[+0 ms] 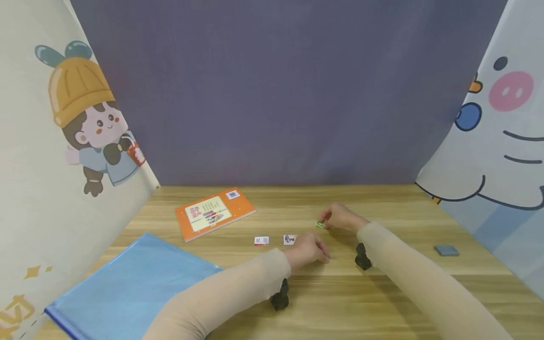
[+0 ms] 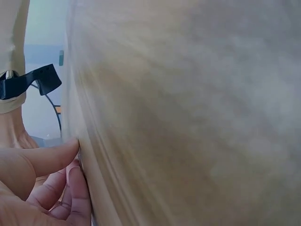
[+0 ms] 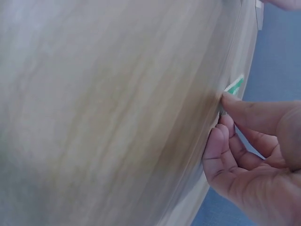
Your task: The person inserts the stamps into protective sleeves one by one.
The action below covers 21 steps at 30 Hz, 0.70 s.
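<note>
My right hand (image 1: 341,217) is low over the far middle of the table, thumb and fingertips pinching a small green-and-white piece (image 1: 319,224). In the right wrist view, a jagged pale edge shows on this green piece (image 3: 235,85) beyond the thumb. Nearer to me, my left hand (image 1: 307,249) has bent fingers, with thumb and fingertips close together at the tabletop; I cannot tell whether something thin is between them. Just beyond its knuckles lies a small printed picture piece (image 1: 290,239), partly beside the hand. Another white printed piece (image 1: 261,241) lies to its left.
An orange booklet (image 1: 242,208) lies at the back left. A blue mesh pouch (image 1: 140,274) covers the front left, partly under my left sleeve. Toward the right edge of the table (image 1: 408,203) sits a small grey-blue block (image 1: 446,250). A dark curtain hangs behind.
</note>
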Tool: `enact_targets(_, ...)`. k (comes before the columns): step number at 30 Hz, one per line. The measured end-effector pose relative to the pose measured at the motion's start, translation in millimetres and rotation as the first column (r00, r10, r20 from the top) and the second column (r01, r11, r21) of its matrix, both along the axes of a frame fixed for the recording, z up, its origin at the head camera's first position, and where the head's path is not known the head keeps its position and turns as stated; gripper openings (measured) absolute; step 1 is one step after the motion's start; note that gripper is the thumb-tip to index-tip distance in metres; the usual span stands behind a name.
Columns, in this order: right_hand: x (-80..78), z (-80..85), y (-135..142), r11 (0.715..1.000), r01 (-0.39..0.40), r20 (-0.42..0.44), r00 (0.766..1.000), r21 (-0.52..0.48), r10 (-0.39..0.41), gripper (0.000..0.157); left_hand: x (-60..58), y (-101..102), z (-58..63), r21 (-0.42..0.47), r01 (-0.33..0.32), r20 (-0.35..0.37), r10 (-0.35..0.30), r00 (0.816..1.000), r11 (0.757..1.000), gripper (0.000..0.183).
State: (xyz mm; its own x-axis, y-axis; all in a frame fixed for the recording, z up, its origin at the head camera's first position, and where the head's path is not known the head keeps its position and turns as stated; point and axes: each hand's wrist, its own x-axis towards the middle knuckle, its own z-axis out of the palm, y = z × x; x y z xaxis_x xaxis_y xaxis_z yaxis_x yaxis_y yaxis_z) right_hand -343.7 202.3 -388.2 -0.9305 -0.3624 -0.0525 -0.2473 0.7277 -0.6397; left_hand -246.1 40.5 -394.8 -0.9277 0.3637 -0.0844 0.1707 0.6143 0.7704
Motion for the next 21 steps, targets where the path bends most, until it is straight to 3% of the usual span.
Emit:
enact_targets(8, -0.2, 3.4, -3, 1.000, -0.011, 0.046, 0.999, -0.005, 0.011, 0.021, -3.2, -5, 4.9, 0.054, 0.043, 0.046, -0.046, 0.998, 0.998, 0.007)
enact_targets(14, -0.2, 3.4, -4, 1.000, 0.015, 0.073, 0.997, -0.006, -0.015, 0.020, -4.1, -7, 6.9, 0.138, 0.006, 0.130, -0.024, 0.991, 0.990, 0.006)
enact_targets(21, -1.2, 2.2, -2, 0.999, 0.036, 0.060, 0.998, 0.012, -0.036, 0.020, -9.0, -14, 9.3, 0.223, -0.046, 0.154, 0.011, 0.988, 0.974, 0.007)
